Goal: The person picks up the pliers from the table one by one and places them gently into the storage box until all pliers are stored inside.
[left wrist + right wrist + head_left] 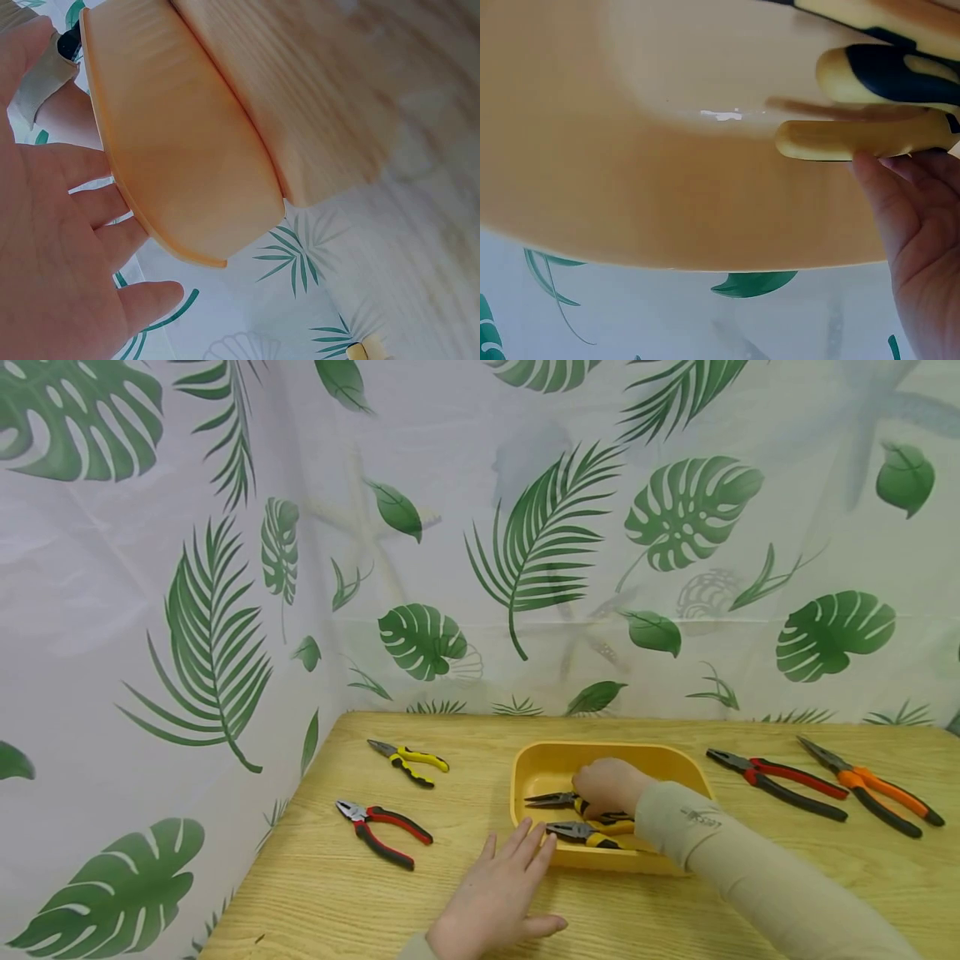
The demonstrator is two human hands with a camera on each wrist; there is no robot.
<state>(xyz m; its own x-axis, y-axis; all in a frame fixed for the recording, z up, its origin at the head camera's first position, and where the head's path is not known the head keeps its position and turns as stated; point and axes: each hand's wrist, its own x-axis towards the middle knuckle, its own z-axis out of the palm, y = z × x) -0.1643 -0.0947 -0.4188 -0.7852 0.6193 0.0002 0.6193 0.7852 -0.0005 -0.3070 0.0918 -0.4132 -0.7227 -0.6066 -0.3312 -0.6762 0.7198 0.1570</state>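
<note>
Leafy sheeting [547,560] backs a wood-grain table [300,902], and look at the right hand [611,783], inside the yellow tray [600,861], gripping long-nosed pliers [551,799] by a handle! Blunter pliers [573,832] lie just nearside of it. Left hand [498,893], fingers straight and spread, touches the near rim. Small yellow pliers [399,755] lie beyond it, leftward; orange-handled pliers [851,776] sit well right of both hands.

White sheeting [450,468] printed with green leaves drapes the upper frame and left; below stretches a yellowish wood-grain counter [465,793].
</note>
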